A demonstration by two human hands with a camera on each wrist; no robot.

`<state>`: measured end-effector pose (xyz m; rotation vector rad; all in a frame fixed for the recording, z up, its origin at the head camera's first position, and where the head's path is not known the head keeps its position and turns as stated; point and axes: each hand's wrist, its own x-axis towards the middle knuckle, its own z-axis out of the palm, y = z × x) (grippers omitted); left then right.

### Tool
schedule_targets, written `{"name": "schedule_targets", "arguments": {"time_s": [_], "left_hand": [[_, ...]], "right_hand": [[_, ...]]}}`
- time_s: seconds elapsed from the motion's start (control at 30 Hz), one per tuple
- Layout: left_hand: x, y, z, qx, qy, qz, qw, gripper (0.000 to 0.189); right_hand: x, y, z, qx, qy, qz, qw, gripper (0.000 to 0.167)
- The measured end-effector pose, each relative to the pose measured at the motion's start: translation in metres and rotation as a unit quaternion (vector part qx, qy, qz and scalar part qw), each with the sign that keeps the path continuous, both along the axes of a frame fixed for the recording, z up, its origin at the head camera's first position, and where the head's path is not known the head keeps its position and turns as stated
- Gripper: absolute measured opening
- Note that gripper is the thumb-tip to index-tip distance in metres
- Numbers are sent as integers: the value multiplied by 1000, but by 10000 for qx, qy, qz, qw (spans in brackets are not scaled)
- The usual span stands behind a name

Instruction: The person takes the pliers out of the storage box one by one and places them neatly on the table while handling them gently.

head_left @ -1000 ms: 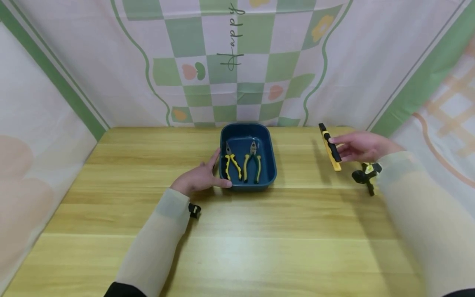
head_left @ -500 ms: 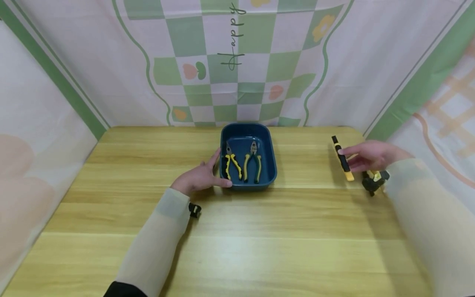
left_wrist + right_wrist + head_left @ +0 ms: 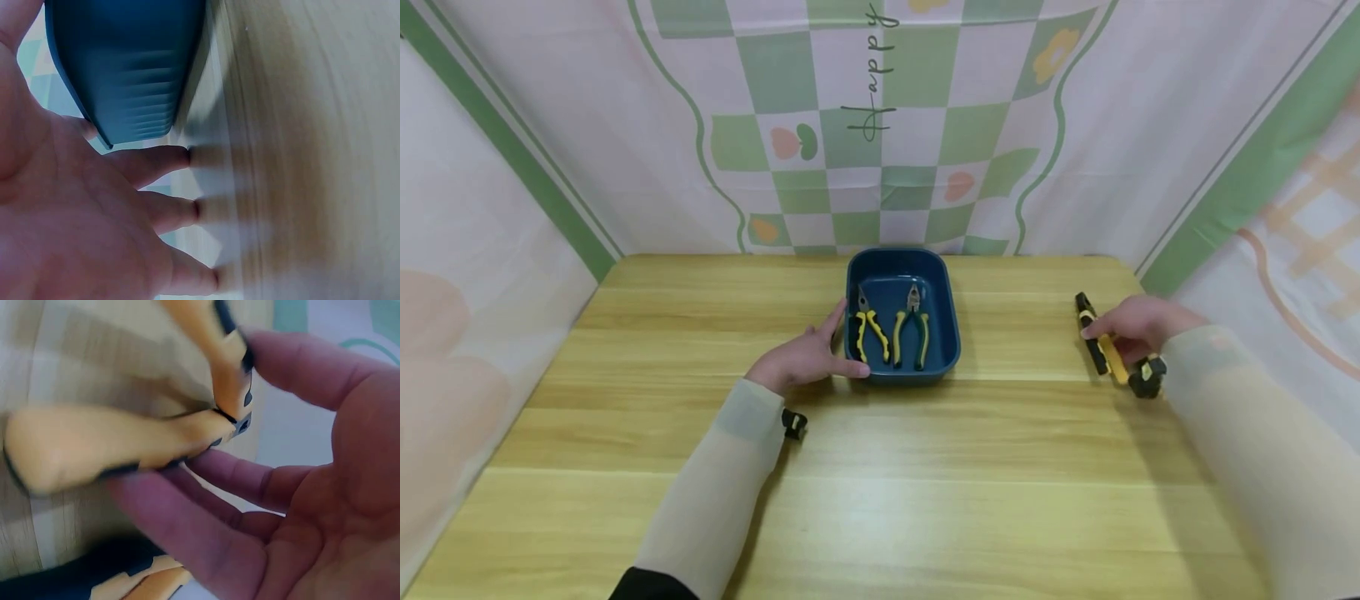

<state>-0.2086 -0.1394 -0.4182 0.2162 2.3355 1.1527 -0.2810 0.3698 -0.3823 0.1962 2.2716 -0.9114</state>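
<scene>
Near the back edge of the table, a dark blue basin (image 3: 951, 333) holds two pairs of pliers. One is long-nosed pliers (image 3: 872, 329) with yellow-and-black handles; the other, combination pliers (image 3: 912, 325), has yellow-and-green handles. My left hand (image 3: 801, 358) rests against the basin's left near corner, thumb at the rim, fingers spread. In the left wrist view its straight fingers (image 3: 172, 212) reach the tabletop beside the basin wall. On the right, my right hand (image 3: 1138, 325) grips yellow-and-black-handled pliers (image 3: 1092, 333) between thumb and fingers. Their handles (image 3: 81, 447) spread apart in the right wrist view.
A wooden table (image 3: 880, 500) spans the view. Behind it hangs a checkered fabric curtain (image 3: 917, 142), with more fabric at both sides. Another black-and-yellow thing (image 3: 144, 581) shows partly at the bottom of the right wrist view.
My right hand has moved down and slightly right with the pliers, lower over the table, and the pliers' handles show more side by side. The left hand and basin stay put.
</scene>
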Motion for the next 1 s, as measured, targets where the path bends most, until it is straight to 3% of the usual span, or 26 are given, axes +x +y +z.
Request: {"name": "schedule_targets", "arguments": {"time_s": [0.1, 0.3, 0.53, 0.77, 1.0], "left_hand": [[0, 1, 0, 19, 12, 4, 10000, 122], [1, 1, 0, 79, -9, 53, 10000, 120], [1, -1, -1, 173, -80, 105, 9998, 121], [1, 0, -1, 180, -93, 102, 9997, 118], [1, 1, -1, 107, -85, 95, 9999, 119]], "right_hand": [[1, -2, 0, 260, 54, 212, 9994, 70], [4, -12, 3, 858, 368, 639, 9936, 63], [5, -18, 4, 1936, 867, 1304, 9685, 53], [7, -18, 5, 2116, 865, 1339, 9643, 49], [11, -22, 7, 2646, 1121, 1699, 9426, 44]]}}
